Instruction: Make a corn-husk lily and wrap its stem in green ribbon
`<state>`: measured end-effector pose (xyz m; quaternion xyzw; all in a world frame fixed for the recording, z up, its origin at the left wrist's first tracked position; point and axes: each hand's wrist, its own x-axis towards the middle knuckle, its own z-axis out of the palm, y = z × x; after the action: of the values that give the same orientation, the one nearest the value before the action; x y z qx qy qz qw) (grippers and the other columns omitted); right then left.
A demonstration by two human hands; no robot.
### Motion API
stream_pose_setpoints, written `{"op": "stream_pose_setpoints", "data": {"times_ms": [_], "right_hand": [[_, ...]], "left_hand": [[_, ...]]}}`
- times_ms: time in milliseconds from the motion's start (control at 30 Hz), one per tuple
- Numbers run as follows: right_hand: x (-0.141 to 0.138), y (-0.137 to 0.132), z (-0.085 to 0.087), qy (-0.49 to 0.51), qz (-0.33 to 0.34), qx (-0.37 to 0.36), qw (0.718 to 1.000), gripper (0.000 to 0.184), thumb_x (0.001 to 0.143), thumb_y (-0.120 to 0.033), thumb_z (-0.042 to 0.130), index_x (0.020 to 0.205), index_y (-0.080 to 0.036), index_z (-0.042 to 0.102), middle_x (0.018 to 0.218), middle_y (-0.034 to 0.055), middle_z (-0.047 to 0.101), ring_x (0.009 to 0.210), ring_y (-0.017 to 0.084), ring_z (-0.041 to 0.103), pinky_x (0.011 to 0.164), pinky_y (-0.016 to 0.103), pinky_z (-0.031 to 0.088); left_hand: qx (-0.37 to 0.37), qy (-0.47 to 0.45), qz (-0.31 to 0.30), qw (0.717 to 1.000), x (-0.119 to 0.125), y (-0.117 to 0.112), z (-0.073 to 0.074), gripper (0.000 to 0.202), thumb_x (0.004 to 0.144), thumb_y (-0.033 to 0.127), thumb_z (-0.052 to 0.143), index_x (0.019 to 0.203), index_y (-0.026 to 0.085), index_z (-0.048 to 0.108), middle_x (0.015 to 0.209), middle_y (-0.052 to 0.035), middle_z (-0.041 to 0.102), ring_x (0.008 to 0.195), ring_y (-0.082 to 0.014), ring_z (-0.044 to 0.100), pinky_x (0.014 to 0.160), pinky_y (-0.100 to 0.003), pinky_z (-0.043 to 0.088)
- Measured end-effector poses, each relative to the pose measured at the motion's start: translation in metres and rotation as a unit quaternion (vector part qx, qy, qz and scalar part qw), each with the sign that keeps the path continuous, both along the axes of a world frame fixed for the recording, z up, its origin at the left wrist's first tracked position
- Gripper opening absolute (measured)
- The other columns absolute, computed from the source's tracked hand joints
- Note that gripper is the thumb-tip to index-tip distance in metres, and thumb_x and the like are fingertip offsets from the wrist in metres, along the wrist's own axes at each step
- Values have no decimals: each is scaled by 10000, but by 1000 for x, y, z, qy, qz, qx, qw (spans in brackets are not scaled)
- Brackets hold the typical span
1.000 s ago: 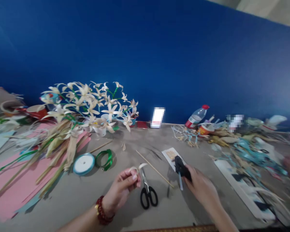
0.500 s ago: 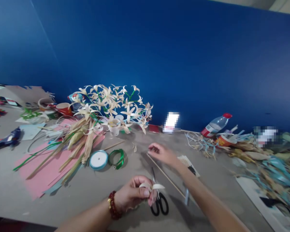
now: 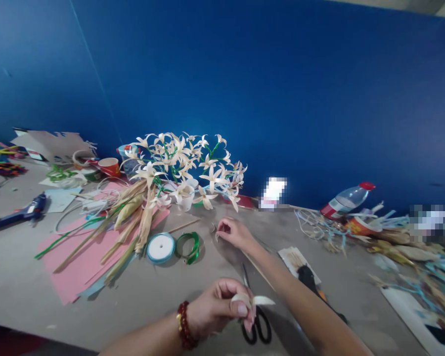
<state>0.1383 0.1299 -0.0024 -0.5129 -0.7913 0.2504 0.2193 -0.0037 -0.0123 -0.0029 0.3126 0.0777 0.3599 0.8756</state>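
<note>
My left hand (image 3: 217, 310), a red bead bracelet on its wrist, is closed in a pinch on small cream petals (image 3: 257, 299) near the table's front edge. My right hand (image 3: 234, 232) reaches forward to the middle of the table, fingers pinched on a small pale petal piece (image 3: 215, 230) lying on the table. Black-handled scissors (image 3: 255, 316) lie just right of my left hand. A thin wooden stick (image 3: 255, 264) runs under my right forearm. A black glue gun (image 3: 313, 284) rests on a paper beside that arm.
A bunch of cream flowers on green stems (image 3: 181, 165) stands behind the right hand. A white ribbon spool (image 3: 160, 247) and green ribbon (image 3: 189, 245) lie left of it, beside dried husks on pink paper (image 3: 77, 264). A plastic bottle (image 3: 346, 200), cups and scraps crowd the right.
My right hand left the black glue gun and reached forward and left to the petal piece. The left hand kept its pinch on the petals. The camera view swung left.
</note>
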Motion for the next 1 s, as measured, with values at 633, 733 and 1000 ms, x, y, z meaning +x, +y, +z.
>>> {"op": "stream_pose_setpoints", "data": {"times_ms": [633, 733, 1000], "right_hand": [[31, -126, 59, 140, -80, 67, 985, 211, 855, -159, 581, 1053, -225, 610, 875, 18, 679, 774, 160, 656, 747, 286, 521], [25, -130, 59, 140, -85, 87, 983, 198, 841, -149, 577, 1022, -221, 615, 869, 26, 680, 758, 168, 650, 739, 296, 525], [23, -135, 54, 170, -92, 95, 977, 207, 826, -135, 589, 1009, -226, 624, 841, 14, 670, 736, 158, 642, 722, 273, 525]], "left_hand": [[-118, 42, 183, 975, 2, 11, 7, 131, 759, 243, 784, 778, 158, 686, 853, -14, 632, 674, -90, 540, 674, -231, 423], [-119, 47, 189, 974, 2, 12, 7, 110, 772, 229, 772, 784, 160, 687, 864, -17, 650, 708, -101, 562, 693, -240, 436], [-139, 70, 197, 968, 2, 11, 8, 172, 729, 240, 809, 765, 153, 666, 828, -29, 689, 777, -144, 639, 707, -245, 456]]}}
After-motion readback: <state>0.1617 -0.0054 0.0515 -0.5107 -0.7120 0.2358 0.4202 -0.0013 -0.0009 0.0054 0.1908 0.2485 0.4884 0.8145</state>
